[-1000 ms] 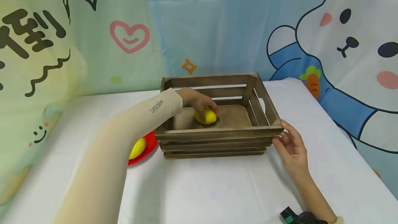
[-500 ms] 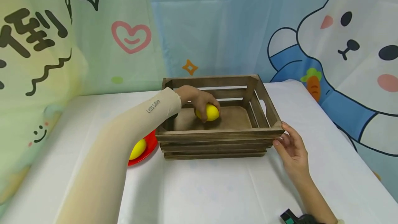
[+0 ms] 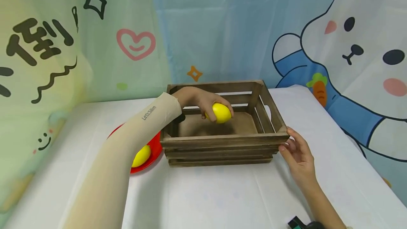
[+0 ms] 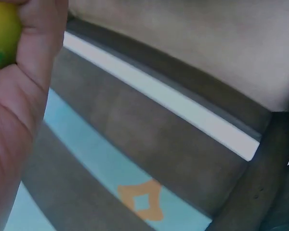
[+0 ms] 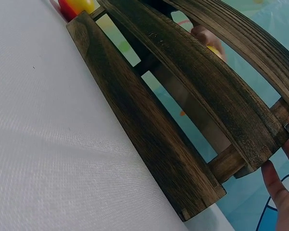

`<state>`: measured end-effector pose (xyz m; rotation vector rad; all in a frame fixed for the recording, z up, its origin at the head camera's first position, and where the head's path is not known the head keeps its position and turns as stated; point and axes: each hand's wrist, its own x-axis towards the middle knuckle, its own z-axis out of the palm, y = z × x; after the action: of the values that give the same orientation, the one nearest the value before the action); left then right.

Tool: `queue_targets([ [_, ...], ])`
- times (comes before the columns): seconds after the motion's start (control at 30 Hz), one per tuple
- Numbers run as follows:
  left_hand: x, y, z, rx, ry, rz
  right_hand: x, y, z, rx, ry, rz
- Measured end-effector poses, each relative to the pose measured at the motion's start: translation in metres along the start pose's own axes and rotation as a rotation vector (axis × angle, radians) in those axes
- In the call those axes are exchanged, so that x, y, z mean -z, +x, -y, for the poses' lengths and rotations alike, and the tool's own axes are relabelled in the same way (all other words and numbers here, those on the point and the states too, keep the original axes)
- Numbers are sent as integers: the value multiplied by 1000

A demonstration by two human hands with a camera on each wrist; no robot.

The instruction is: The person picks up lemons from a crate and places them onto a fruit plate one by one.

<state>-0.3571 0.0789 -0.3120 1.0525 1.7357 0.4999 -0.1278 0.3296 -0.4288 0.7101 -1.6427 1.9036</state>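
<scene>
My left hand (image 3: 203, 101) grips a yellow lemon (image 3: 222, 112) inside the brown wooden crate (image 3: 222, 140), raised over the crate's floor with a shadow beneath it. In the left wrist view the lemon (image 4: 2, 33) shows a green tip beside the palm. My right hand (image 3: 300, 154) holds the crate's near right corner, thumb at the front and fingertips at the rim. The right wrist view shows the crate's front slats (image 5: 149, 125) close up, with those fingers at the right edge. Left of the crate, another lemon (image 3: 141, 156) lies on a red plate (image 3: 155, 147).
A white cloth (image 3: 210, 193) covers the table. Behind it hangs a printed curtain (image 3: 216, 38) with a cartoon bear at the right. My left forearm passes over part of the plate and over the crate's left side. A black wrist device (image 3: 305, 224) shows at my right wrist.
My left hand has lifted the lemon off the crate's floor and moved it slightly right. The right hand stays at the crate's corner. The head view has shifted a little.
</scene>
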Motion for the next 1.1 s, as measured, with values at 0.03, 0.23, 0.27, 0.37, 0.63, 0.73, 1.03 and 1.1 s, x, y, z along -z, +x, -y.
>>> queue_targets([
  [0.03, -2, -2, 1, -5, -6, -16, -1, -1, -1, -3, 1, 3],
  [0.23, -10, -12, 2, 3, 0, -89, -10, -4, -4, -21, 8, 7],
  [0.27, -10, -12, 1, 3, 1, -92, -11, -4, -4, -24, 8, 2],
  [0.37, -9, -14, -1, -12, 26, -100, -13, -3, -5, -21, 33, -12],
  [0.63, 4, -24, -20, -52, 168, -136, -15, 1, -6, -13, 63, -17],
  [0.73, 7, -31, -32, -100, 208, -177, -14, 2, -5, -19, 64, -16],
  [1.03, -1, -63, -39, -219, 218, -297, -7, 1, -4, -38, 77, 0],
  [1.1, -5, -71, -37, -223, 199, -323, -5, 1, -4, -38, 75, -2],
])
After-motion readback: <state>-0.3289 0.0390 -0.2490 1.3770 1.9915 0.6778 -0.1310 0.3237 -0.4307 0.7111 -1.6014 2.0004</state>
